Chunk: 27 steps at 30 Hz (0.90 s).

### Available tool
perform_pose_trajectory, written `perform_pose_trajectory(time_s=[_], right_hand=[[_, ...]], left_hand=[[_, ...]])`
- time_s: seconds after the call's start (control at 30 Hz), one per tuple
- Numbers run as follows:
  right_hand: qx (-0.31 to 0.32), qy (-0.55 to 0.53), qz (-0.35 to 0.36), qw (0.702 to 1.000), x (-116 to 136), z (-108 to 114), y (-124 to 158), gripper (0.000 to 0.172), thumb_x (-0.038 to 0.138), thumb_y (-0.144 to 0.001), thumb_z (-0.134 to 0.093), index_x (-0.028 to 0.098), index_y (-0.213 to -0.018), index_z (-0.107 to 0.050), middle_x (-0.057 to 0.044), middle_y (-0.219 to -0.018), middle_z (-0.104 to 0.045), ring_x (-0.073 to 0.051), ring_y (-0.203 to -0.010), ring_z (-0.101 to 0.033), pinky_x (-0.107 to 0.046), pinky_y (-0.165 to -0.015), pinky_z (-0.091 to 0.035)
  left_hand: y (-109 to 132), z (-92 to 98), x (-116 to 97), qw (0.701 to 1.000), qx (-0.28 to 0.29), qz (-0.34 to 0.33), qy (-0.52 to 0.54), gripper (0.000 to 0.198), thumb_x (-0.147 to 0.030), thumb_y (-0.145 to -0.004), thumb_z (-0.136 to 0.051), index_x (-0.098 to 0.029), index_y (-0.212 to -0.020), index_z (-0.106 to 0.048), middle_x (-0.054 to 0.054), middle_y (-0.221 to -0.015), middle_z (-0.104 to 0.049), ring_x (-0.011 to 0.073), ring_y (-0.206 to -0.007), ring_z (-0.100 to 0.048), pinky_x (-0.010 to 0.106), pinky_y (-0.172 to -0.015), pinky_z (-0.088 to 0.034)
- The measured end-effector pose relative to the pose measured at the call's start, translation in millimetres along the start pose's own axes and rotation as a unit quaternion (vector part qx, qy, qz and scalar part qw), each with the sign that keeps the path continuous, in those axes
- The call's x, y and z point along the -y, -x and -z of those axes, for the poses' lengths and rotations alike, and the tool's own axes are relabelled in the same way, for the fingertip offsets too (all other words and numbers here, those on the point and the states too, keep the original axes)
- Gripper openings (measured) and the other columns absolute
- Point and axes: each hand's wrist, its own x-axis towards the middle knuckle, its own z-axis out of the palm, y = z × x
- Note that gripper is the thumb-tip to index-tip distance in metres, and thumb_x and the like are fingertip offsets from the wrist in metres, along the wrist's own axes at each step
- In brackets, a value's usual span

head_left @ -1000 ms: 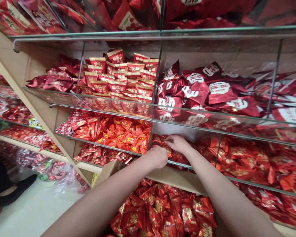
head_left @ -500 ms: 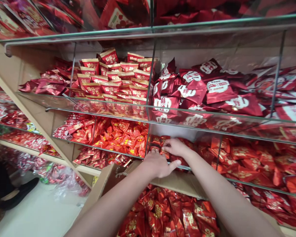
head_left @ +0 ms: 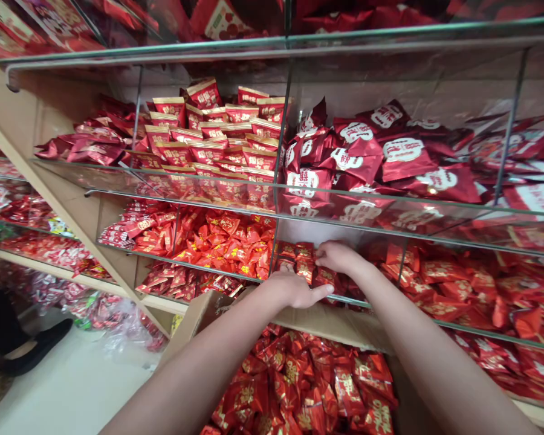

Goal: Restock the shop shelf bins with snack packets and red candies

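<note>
Small red foil candy packets (head_left: 304, 252) lie in rows in a bay of the lower glass shelf. My left hand (head_left: 294, 291) rests at the shelf's front edge, thumb stretched out to the right; its other fingertips are mostly hidden behind the hand. Just right of the rows is my right hand (head_left: 338, 257), its fingers bent and closed at the edge of a red packet. Below both forearms stands an open cardboard box (head_left: 340, 326), full of red packets with gold print (head_left: 294, 374).
A glass shelf above (head_left: 390, 208) holds dark red packets (head_left: 358, 154) and gold-edged packets (head_left: 208, 145). Thin dividers (head_left: 283, 121) separate the bays. Bright red packets (head_left: 226, 241) fill the bay at left. Near the floor at left are plastic bags (head_left: 113, 326) and a person's black shoe (head_left: 40, 347).
My right hand has shifted right, away from my left hand, and more packets show between them. The left hand stays near the shelf edge. The view has tilted slightly.
</note>
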Motion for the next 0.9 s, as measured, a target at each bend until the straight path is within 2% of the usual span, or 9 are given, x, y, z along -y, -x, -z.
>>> perform_pose_trajectory(time_s=[0.1,0.17,0.23,0.37,0.47,0.63,0.77,0.9], right_hand=[[0.066,0.064,-0.027,0.995,0,6,16,0.014,0.024,-0.063,-0.062,0.016,-0.073,-0.067,-0.008,-0.075,-0.067,-0.019,-0.069,-0.06,-0.024,-0.055,-0.037],[0.076,0.066,-0.021,0.995,0,3,24,0.015,0.021,-0.063,-0.061,0.015,-0.076,-0.066,-0.009,-0.079,-0.067,-0.019,-0.073,-0.06,-0.024,-0.057,-0.037],[0.058,0.051,-0.004,0.997,-1,-4,29,0.018,0.018,-0.064,-0.059,0.015,-0.08,-0.065,-0.009,-0.082,-0.066,-0.019,-0.077,-0.059,-0.024,-0.06,-0.037],[0.028,0.022,0.021,0.999,-5,-16,29,0.021,0.014,-0.065,-0.055,0.015,-0.084,-0.063,-0.008,-0.083,-0.064,-0.018,-0.078,-0.058,-0.023,-0.063,-0.036],[0.021,0.013,0.018,1.0,-6,-19,27,0.024,0.014,-0.065,-0.055,0.014,-0.088,-0.063,-0.008,-0.087,-0.064,-0.018,-0.081,-0.057,-0.023,-0.066,-0.037],[0.028,-0.004,0.024,0.999,-14,-16,27,0.022,0.019,-0.068,-0.056,0.016,-0.088,-0.065,-0.007,-0.085,-0.066,-0.018,-0.079,-0.058,-0.023,-0.067,-0.039],[-0.025,0.004,0.009,1.0,-22,-13,21,0.023,0.02,-0.076,-0.048,0.016,-0.09,-0.066,-0.007,-0.089,-0.066,-0.018,-0.085,-0.059,-0.023,-0.073,-0.039],[-0.055,0.019,0.029,0.998,-19,-19,4,0.026,0.021,-0.08,-0.043,0.019,-0.095,-0.065,-0.007,-0.094,-0.065,-0.016,-0.085,-0.059,-0.023,-0.074,-0.039]], left_hand=[[-1,-0.7,1,1.0,-0.004,0.003,0.011,0.097,-0.079,-0.064,-0.01,-0.012,-0.128,-0.041,0.015,-0.139,-0.025,0.0358,-0.128,-0.018,0.049,-0.098,-0.025],[-2,-0.9,1,1.0,-0.004,0.005,0.019,0.094,-0.08,-0.063,-0.012,-0.017,-0.126,-0.044,0.009,-0.143,-0.016,0.0367,-0.128,-0.014,0.05,-0.099,-0.024],[-4,-0.8,2,1.0,0.005,0.002,0.026,0.092,-0.08,-0.063,-0.013,-0.02,-0.125,-0.046,0.004,-0.144,-0.01,0.0375,-0.129,-0.012,0.051,-0.099,-0.024],[-10,-0.8,3,0.999,0.031,-0.012,0.027,0.09,-0.078,-0.065,-0.017,-0.02,-0.131,-0.036,0.004,-0.144,-0.011,0.0363,-0.129,-0.013,0.049,-0.101,-0.022],[-14,-1.6,4,0.999,0.036,-0.008,0.021,0.091,-0.078,-0.063,-0.018,-0.02,-0.131,-0.036,0.003,-0.144,-0.011,0.0372,-0.129,-0.008,0.051,-0.101,-0.02],[-14,-3.5,5,0.999,0.025,-0.017,0.016,0.09,-0.079,-0.063,-0.015,-0.022,-0.129,-0.04,0.002,-0.144,-0.013,0.0361,-0.13,-0.008,0.05,-0.101,-0.02],[-11,-6.1,6,1.0,-0.004,-0.021,0.014,0.092,-0.079,-0.063,-0.012,-0.021,-0.13,-0.038,0.004,-0.143,-0.018,0.0356,-0.129,-0.013,0.049,-0.101,-0.022],[-10,-9.8,7,0.999,-0.035,-0.029,0.021,0.094,-0.079,-0.063,-0.012,-0.018,-0.132,-0.035,0.008,-0.142,-0.021,0.0366,-0.128,-0.017,0.05,-0.099,-0.023]])
